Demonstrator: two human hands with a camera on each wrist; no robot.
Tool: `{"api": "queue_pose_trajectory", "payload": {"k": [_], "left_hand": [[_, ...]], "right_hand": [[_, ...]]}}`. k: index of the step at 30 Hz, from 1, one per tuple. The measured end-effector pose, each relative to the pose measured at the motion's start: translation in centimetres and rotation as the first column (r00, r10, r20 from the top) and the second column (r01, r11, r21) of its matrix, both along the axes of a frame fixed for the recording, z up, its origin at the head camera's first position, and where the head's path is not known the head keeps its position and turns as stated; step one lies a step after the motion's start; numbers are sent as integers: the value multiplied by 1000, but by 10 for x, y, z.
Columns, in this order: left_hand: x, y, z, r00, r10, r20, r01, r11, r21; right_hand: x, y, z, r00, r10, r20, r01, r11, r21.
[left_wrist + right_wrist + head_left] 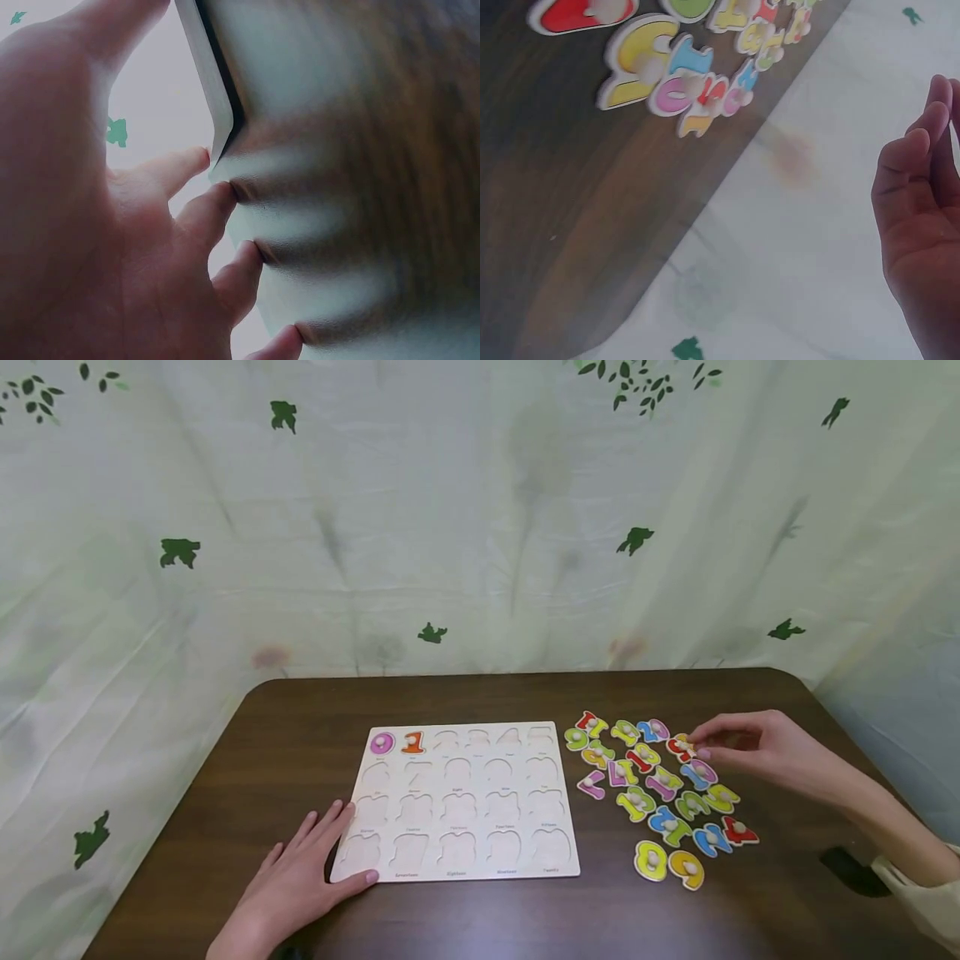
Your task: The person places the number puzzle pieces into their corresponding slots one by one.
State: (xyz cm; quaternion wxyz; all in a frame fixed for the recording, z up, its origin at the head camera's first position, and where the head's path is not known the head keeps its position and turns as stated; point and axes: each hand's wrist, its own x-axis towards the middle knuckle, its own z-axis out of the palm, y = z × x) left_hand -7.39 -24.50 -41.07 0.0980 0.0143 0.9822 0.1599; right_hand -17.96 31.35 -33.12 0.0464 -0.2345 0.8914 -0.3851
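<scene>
A white number puzzle board (pixel 468 783) lies flat on the table, with a purple 0 piece (pixel 382 743) and an orange 1 piece (pixel 413 742) in its top-left recesses. My left hand (pixel 288 881) is spread at the board's lower left corner, thumb at the front edge, fingers along the left side. Over at the right, my right hand (pixel 783 756) holds its thumb and index finger slightly apart, fingertips right by a red-and-yellow number piece (pixel 681 747). In the right wrist view, that hand's fingers (pixel 904 157) show bent and apart from the pieces.
Several colourful number pieces with round knobs, such as a yellow-and-green one (pixel 636 803), lie loosely right of the board. A black object (pixel 855 872) lies by the right sleeve. Behind the brown table (pixel 247 777) hangs a pale leaf-patterned curtain (pixel 480 527).
</scene>
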Motion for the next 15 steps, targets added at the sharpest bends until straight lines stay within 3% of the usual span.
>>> {"api": "queue_pose_trajectory", "payload": {"k": [15], "left_hand": [[0, -1, -2, 1000, -1, -21, 1, 1000, 5]], "right_hand": [[7, -1, -26, 1000, -6, -16, 5, 999, -39]]}}
